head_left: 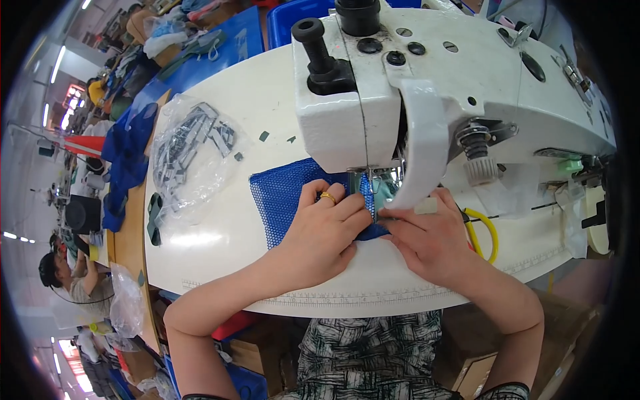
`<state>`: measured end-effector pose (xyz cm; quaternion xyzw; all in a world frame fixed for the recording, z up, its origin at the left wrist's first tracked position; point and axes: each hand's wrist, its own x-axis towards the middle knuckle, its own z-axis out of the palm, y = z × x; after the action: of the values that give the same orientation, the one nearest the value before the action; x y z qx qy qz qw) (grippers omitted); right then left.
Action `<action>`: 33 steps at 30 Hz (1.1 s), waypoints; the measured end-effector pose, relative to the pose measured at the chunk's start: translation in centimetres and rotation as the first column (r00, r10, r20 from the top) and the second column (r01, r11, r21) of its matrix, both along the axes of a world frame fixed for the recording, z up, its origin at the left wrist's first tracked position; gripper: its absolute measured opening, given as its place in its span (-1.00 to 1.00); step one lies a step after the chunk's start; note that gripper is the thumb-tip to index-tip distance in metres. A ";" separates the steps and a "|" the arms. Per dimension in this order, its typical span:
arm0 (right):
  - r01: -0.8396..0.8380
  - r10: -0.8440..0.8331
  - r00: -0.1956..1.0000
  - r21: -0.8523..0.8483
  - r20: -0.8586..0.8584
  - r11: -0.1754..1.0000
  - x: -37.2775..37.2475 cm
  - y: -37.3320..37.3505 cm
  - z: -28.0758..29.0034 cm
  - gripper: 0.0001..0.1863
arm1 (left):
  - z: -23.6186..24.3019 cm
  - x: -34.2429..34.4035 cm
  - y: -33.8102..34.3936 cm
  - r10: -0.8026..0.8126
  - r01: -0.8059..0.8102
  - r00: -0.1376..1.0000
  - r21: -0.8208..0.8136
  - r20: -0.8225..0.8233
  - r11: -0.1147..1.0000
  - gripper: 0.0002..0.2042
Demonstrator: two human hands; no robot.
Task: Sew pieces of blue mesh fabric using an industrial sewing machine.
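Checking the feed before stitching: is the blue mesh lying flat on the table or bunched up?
Mostly flat. The blue mesh lies spread on the white table, pressed down by the left hand; its edge under the right hand is hidden.

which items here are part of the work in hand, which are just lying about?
In use:
left hand
right hand
blue mesh fabric
sewing machine

Lying about:
clear bag of dark parts
yellow-handled snips
blue crate

Gold ring point(327, 197), bare forearms, black-and-white patterned garment point(369, 353)
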<state>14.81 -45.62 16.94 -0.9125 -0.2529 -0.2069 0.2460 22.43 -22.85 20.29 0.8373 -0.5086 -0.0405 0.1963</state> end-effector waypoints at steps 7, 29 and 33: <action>0.016 -0.016 0.999 -0.008 0.035 1.000 -0.1 0.2 -0.2 -0.72 | -1.9 -0.5 0.1 0.008 -0.009 1.000 -0.167 -0.002 0.986 -0.74; 0.031 -0.036 0.991 -0.038 -0.132 0.999 -0.2 -0.2 0.6 -0.73 | -1.4 -1.1 -0.5 0.044 -0.062 0.995 -0.220 -0.084 0.974 -0.55; 0.011 -0.013 0.999 -0.038 -0.047 0.999 -0.1 -0.2 0.1 -0.73 | -1.3 -0.8 -0.4 0.130 -0.127 0.991 -0.120 0.017 0.985 -0.44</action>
<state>14.71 -45.81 17.09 -0.9231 -0.2454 -0.1819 0.2336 21.62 -23.23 19.03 0.8556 -0.4576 0.0130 0.2415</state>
